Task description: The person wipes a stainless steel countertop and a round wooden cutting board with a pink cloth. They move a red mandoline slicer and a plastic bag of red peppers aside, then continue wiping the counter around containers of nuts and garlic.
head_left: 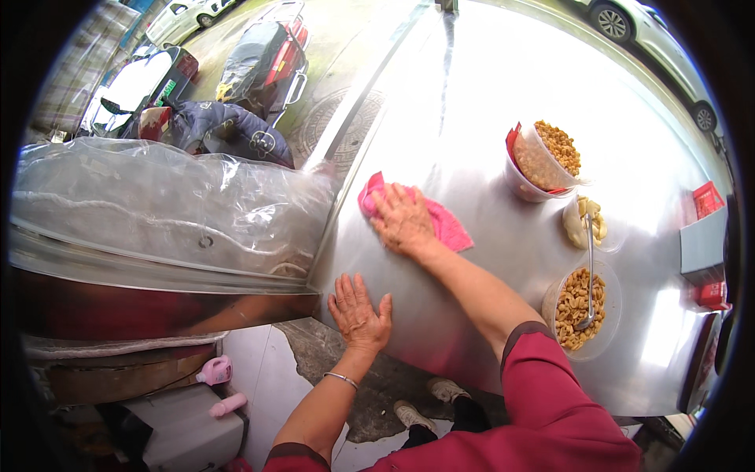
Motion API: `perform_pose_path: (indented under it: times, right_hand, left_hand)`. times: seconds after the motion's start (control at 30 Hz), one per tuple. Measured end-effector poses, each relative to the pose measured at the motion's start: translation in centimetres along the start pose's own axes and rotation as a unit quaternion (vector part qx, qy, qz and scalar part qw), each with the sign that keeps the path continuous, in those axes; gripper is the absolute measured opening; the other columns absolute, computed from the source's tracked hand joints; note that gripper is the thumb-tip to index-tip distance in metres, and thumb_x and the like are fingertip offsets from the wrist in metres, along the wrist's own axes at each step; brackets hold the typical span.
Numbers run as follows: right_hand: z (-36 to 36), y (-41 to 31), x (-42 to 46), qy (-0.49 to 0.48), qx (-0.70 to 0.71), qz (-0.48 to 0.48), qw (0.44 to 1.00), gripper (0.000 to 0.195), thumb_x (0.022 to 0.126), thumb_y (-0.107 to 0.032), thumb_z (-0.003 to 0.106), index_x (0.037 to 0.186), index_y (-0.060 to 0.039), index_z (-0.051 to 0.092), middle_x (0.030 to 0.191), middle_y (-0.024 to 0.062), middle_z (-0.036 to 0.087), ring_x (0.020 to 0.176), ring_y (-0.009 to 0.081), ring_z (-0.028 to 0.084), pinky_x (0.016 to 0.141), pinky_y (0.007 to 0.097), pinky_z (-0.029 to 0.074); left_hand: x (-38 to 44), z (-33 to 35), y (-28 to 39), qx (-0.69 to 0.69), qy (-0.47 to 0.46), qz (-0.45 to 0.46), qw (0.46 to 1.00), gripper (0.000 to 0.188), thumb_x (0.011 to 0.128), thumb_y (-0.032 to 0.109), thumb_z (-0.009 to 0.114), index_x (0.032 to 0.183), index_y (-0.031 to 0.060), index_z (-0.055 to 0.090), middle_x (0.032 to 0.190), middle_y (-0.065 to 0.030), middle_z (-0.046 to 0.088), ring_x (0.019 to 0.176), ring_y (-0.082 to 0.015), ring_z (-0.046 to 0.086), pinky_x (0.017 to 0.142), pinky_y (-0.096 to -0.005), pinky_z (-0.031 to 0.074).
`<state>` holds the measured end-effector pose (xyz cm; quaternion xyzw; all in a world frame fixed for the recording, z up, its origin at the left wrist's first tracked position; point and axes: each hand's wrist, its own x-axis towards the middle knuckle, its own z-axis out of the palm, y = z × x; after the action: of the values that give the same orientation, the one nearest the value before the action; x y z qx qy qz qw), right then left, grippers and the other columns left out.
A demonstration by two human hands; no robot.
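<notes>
My right hand [402, 219] lies palm down on a pink cloth [448, 227], pressing it against a stainless steel tabletop [483, 277]. Part of the cloth sticks out on both sides of the hand. Nearer to me, my left hand [360, 315] rests flat at the table's left front corner, fingers apart, with nothing in it. To the right, a clear tub of peanuts [575, 301] has a metal spoon [590, 265] in it. Behind it is a small container of pale yellow pieces [590, 218], and farther back a tilted container of small golden bits [557, 147] sits in a plastic bowl [528, 183].
Clear plastic sheeting [177, 212] covers a ledge left of the table. A grey box [703, 245] and red packets [708, 199] stand at the right edge. Pink bottles [217, 370] are at lower left. Beyond are parked scooters [259, 59] and cars [655, 47].
</notes>
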<state>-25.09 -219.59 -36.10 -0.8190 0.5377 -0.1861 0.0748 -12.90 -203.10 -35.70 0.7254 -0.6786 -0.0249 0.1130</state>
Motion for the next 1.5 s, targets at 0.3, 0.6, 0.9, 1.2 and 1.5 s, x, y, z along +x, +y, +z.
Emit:
perform_pose_path:
  times: [0.3,0.6,0.9,1.2,1.5]
  right_hand:
    - [-1.1,8.0,2.4,0.068,-0.06,0.147,0.985,0.051,0.087,-0.031,0.048,0.132,-0.0077,0.038,0.138,0.0128,0.036,0.13,0.0268,0.03,0.107,0.0495,0.017]
    - [-1.7,15.9,14.3,0.042,-0.068,0.312,0.947,0.055,0.091,-0.041,0.037,0.137,-0.0118,0.033,0.143,0.0112,0.031,0.133,0.026,0.025,0.108,0.0483,0.015]
    - [0.1,7.1,13.0,-0.017,-0.035,0.084,0.996,0.049,0.09,-0.042,0.039,0.132,-0.0154,0.04,0.142,0.0115,0.033,0.134,0.0259,0.025,0.108,0.0496,0.014]
    - [0.2,0.1,1.6,-0.014,0.033,-0.041,0.998,0.048,0.087,-0.039,0.047,0.128,-0.0121,0.044,0.137,0.0137,0.039,0.13,0.0284,0.031,0.107,0.0509,0.017]
    - [-2.3,-4.0,-13.2,0.04,0.002,0.048,0.998,0.049,0.083,-0.032,0.054,0.127,-0.0116,0.045,0.136,0.0132,0.04,0.129,0.0271,0.032,0.106,0.0501,0.018]
  left_hand:
    - [0.3,-0.1,-0.3,0.022,-0.024,0.002,0.999,0.073,0.084,0.046,0.048,0.136,-0.0012,0.029,0.141,-0.0226,0.026,0.133,-0.0351,0.02,0.107,-0.0504,0.012]
    - [0.2,-0.7,0.1,0.025,-0.045,0.019,0.998,0.073,0.085,0.047,0.048,0.134,-0.0042,0.03,0.139,-0.0255,0.028,0.132,-0.038,0.021,0.105,-0.0517,0.014]
    - [0.4,-0.6,-0.1,0.026,-0.037,0.016,0.999,0.073,0.085,0.045,0.047,0.135,-0.0041,0.029,0.14,-0.0255,0.027,0.132,-0.0379,0.02,0.106,-0.0526,0.013]
    - [-0.2,0.1,-0.7,0.021,-0.012,0.023,0.999,0.071,0.086,0.044,0.047,0.135,-0.0035,0.03,0.141,-0.0243,0.026,0.134,-0.0356,0.019,0.107,-0.0512,0.011]
    - [0.4,0.4,-0.1,0.022,-0.028,-0.01,0.999,0.069,0.088,0.047,0.041,0.137,0.0001,0.03,0.144,-0.0189,0.026,0.136,-0.0296,0.016,0.109,-0.0473,0.009]
